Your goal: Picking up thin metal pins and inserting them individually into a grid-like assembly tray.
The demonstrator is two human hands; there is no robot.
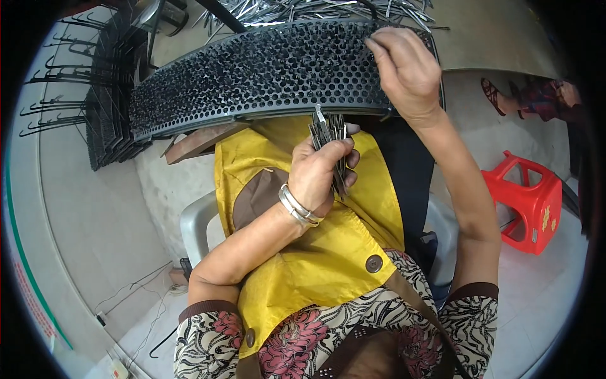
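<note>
Bundle of thin metal pieces (325, 134), dark and silvery, at the centre of the frame, standing roughly upright just below the front edge of a panel; one paler strip rises above the others. Left hand (315, 165): fingers and thumb closed firmly round the bundle, thumb across its near side; two silver-coloured bracelets (297, 206) at the wrist. Black perforated panel (287, 101), long, curving across the upper part of the frame, its rows of round holes plainest along the lower edge, its surface rougher and darker farther back. Right hand (410, 77): over the panel's right end, fingers curled, thumb and forefinger tips near each other; whether they pinch a piece cannot be told. Heap of loose metal strips (322, 11), silvery, at the top edge, behind the panel. Yellow apron (284, 278), buttoned, over a patterned shirt (211, 347), lower centre. Stack of black racks (110, 107) with projecting hooks, upper left. Grey chair (194, 224), beneath the wearer. Red plastic stool (544, 211), right of frame. Another person's sandalled foot (494, 98), upper right.
</note>
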